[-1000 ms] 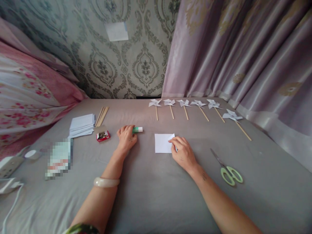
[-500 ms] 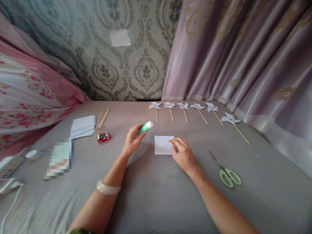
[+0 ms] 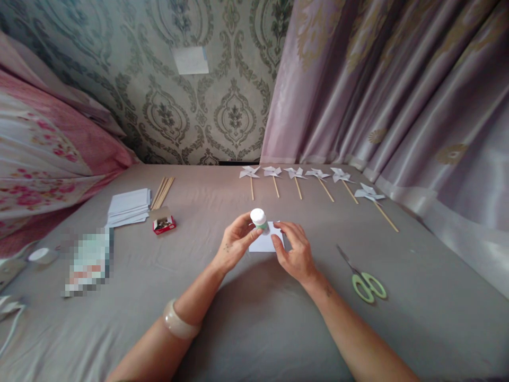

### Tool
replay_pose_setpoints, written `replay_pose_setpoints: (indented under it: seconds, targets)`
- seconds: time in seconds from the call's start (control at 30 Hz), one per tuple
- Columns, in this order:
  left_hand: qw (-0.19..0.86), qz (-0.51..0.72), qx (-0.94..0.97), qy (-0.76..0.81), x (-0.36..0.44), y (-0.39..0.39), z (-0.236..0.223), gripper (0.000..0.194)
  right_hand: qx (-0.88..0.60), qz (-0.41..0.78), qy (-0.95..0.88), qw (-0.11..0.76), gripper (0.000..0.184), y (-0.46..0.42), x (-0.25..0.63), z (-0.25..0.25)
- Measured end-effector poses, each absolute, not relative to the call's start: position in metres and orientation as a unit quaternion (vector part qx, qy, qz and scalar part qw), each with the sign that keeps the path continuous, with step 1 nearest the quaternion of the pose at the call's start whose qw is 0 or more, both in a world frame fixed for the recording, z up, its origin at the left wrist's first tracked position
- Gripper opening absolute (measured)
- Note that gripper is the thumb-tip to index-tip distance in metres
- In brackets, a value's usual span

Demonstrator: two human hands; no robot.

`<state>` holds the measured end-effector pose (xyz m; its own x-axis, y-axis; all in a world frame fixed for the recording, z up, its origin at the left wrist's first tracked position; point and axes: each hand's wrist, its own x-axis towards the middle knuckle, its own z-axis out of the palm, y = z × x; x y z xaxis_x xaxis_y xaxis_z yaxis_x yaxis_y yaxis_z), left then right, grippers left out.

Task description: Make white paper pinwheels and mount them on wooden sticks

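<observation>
A green glue stick with a white cap [image 3: 259, 218] is upright in my left hand [image 3: 235, 240], held between thumb and fingers with the cap on top. Beneath it on the grey sheet lies a white piece of paper [image 3: 260, 245], partly covered by the glue stick and my hands. My right hand [image 3: 295, 249] hovers at the paper's right side, thumb and fingers apart, close to the glue stick. Nothing shows between its fingers.
Green-handled scissors [image 3: 368, 286] lie to the right. Several paper pinwheels on sticks [image 3: 295, 173] line the back. At left are a stack of white paper [image 3: 129, 204], wooden sticks [image 3: 163, 192], a small red box [image 3: 164, 224] and a blurred packet [image 3: 90, 260].
My left hand has lifted the glue stick off the sheet and brought it right, turning it upright over the paper. My right hand has let go of the paper's corner and opened.
</observation>
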<state>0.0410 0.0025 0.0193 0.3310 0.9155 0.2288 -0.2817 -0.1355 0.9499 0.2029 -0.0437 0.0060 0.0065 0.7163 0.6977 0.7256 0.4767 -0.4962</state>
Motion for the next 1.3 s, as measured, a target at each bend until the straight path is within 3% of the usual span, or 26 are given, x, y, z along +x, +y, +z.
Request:
replay_pose_setpoints:
  seconds: [0.23, 0.4, 0.53, 0.67, 0.8, 1.0, 1.13, 1.3]
  targets:
    - [0.620, 0.511, 0.527, 0.277, 0.050, -0.001, 0.014, 0.037, -0.510, 0.062, -0.695, 0.503, 0.034, -0.041, 0.197, -0.001]
    - [0.601, 0.510, 0.529, 0.314, 0.052, 0.007, 0.005, 0.032, -0.546, 0.228, -0.618, 0.518, 0.029, -0.038, 0.199, 0.004]
    - [0.465, 0.506, 0.580, 0.437, 0.043, 0.015, -0.006, 0.020, -0.563, 0.354, -0.487, 0.567, 0.043, -0.029, 0.220, 0.013]
    - [0.274, 0.406, 0.732, 0.473, 0.037, 0.009, -0.013, 0.015, -0.538, 0.391, -0.421, 0.617, 0.041, -0.024, 0.242, 0.029]
    - [0.146, 0.298, 0.851, 0.407, 0.040, -0.008, -0.011, 0.021, -0.546, 0.389, -0.441, 0.596, 0.037, -0.024, 0.247, 0.041]
    - [0.067, 0.178, 0.914, 0.360, 0.042, -0.018, -0.009, 0.024, -0.609, 0.278, -0.541, 0.509, 0.034, -0.014, 0.233, 0.034]
    - [0.043, 0.165, 0.922, 0.347, 0.041, -0.018, -0.010, 0.023, -0.643, 0.148, -0.624, 0.419, 0.024, -0.008, 0.220, 0.031]
    - [0.017, 0.173, 0.926, 0.336, 0.041, -0.019, -0.012, 0.020, -0.644, 0.100, -0.685, 0.324, 0.021, -0.003, 0.208, 0.038]
